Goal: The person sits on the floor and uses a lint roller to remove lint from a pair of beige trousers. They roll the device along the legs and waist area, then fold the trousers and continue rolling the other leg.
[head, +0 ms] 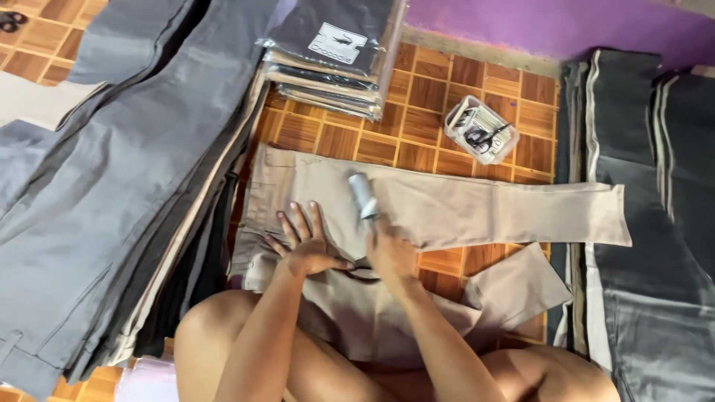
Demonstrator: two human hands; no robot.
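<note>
On the beige trousers (447,208), the left hand (305,242) lies flat, fingers spread. The right hand (391,253) is closed around a lint roller (363,195). Beyond, clear-bagged garments (335,59) are stacked, each with a white rectangular label.

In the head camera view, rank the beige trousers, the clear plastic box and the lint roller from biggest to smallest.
1. beige trousers
2. clear plastic box
3. lint roller, in the right hand; it looks close to the box, so that order is unsure.
</note>
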